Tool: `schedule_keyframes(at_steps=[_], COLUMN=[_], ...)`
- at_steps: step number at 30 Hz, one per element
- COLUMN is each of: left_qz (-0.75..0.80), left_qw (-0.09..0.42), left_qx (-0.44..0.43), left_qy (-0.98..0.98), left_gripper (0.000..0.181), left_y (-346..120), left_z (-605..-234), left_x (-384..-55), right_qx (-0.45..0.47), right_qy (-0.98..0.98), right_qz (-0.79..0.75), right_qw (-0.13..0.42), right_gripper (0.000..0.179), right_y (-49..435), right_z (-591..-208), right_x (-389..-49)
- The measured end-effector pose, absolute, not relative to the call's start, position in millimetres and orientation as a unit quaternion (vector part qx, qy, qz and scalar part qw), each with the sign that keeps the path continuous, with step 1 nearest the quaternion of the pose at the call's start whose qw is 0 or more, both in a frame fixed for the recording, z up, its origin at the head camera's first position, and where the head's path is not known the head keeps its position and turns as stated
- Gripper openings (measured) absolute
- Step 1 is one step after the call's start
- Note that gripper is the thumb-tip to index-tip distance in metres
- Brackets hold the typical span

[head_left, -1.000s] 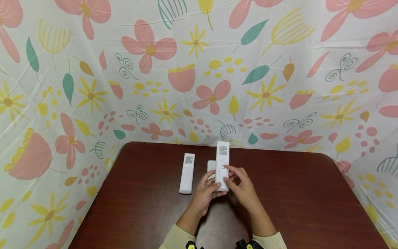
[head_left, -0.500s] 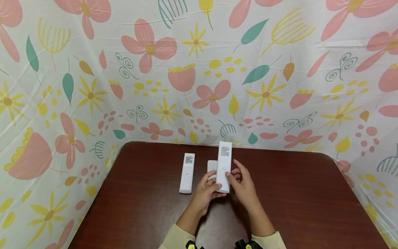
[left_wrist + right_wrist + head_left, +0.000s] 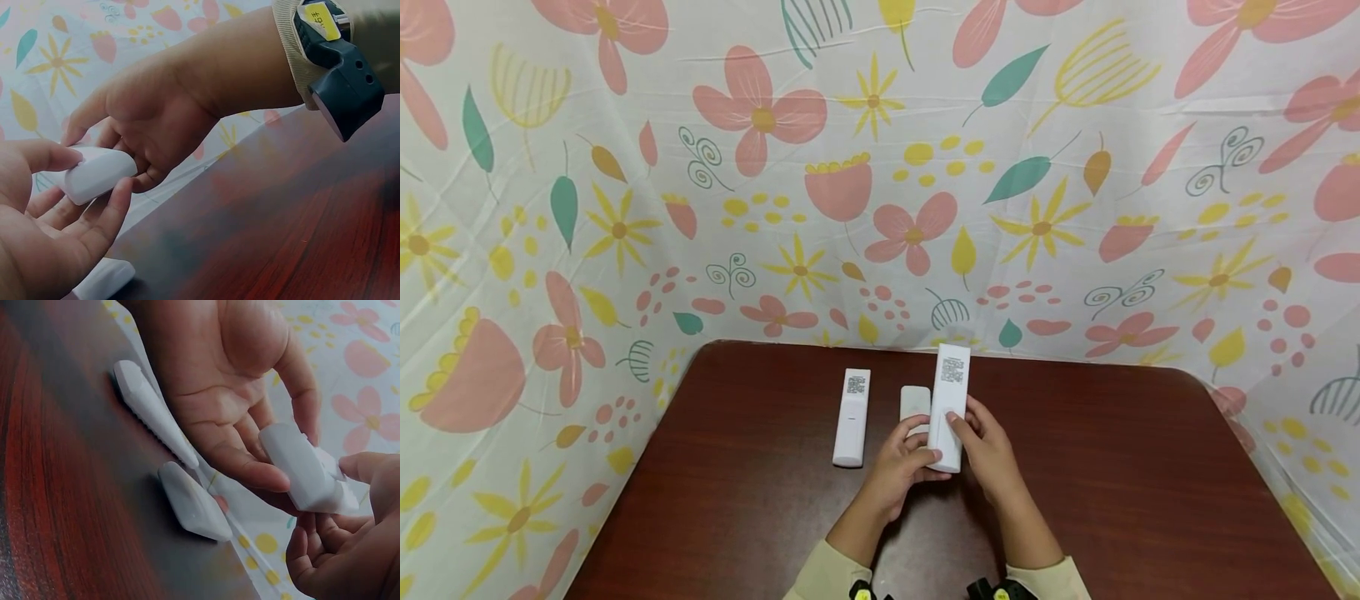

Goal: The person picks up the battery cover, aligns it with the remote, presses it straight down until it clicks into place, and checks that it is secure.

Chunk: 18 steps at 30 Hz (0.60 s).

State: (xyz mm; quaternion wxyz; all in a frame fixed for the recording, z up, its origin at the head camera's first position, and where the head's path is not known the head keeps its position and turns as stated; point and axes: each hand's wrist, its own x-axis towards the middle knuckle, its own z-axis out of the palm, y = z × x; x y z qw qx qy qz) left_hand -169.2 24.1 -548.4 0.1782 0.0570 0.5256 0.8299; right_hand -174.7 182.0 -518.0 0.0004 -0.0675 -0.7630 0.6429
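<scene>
Both hands are on a white remote control (image 3: 951, 400), its label side up and raised above the table. In the head view my left hand (image 3: 895, 471) grips its lower end, thumb on top and fingers beneath. My right hand (image 3: 988, 450) holds its right side, the thumb lying on the back cover and the other fingers bent around the edge and underneath. In the right wrist view the lower end of the held remote control (image 3: 300, 469) shows between the two hands. The left wrist view shows the same white end (image 3: 100, 175).
A second white remote control (image 3: 851, 421) lies label up on the brown table (image 3: 760, 500), to the left. Behind my left hand lies a shorter white piece with rounded corners (image 3: 913, 402), partly covered. A floral cloth (image 3: 880, 208) hangs around the table's back and sides.
The held remote control has moved right and slightly nearer, uncovering more of the short white piece. My right index finger left the cover's upper edge; the thumb slid upward on it.
</scene>
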Motion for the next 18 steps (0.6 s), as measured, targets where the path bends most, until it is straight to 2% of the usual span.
schedule_keyframes(at_steps=[18], left_qz=[0.827], left_qw=[0.188], left_qx=[0.059], left_qy=[0.526], left_gripper=[0.057], left_y=[25.4], left_z=[-548.7], left_x=[-167.6], right_qx=[-0.076], right_qy=[-0.737], right_qz=[0.671], right_qw=[-0.012], right_gripper=[0.047], right_y=[183.2], right_z=[-521.6], right_x=[-177.1])
